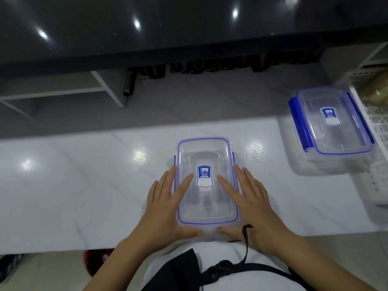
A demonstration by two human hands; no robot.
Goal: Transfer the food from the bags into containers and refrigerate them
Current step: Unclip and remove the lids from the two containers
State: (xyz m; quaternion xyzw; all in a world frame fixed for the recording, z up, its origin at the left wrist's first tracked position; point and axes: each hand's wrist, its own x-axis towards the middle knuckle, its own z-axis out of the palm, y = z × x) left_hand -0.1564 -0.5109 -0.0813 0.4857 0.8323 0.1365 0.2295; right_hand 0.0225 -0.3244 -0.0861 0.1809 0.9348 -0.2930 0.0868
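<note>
Head view: two lidded containers (206, 181), two hands (168, 208).

Clear plastic lidded container with blue seal (206, 181) sits on white marble-look counter (84, 185), directly before me. My left hand (168, 208) and right hand (249, 206) lie flat on its lid. Second identical clear container (331, 127) far right, beside white perforated plastic basket (375, 114).

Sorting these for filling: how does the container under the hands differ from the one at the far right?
The near container has both hands, left and right, flat on its lid; the far container is untouched. The far container's blue side clips stand out; the near container's barely show. Both are clear, blue-sealed, labelled and lidded.
</note>
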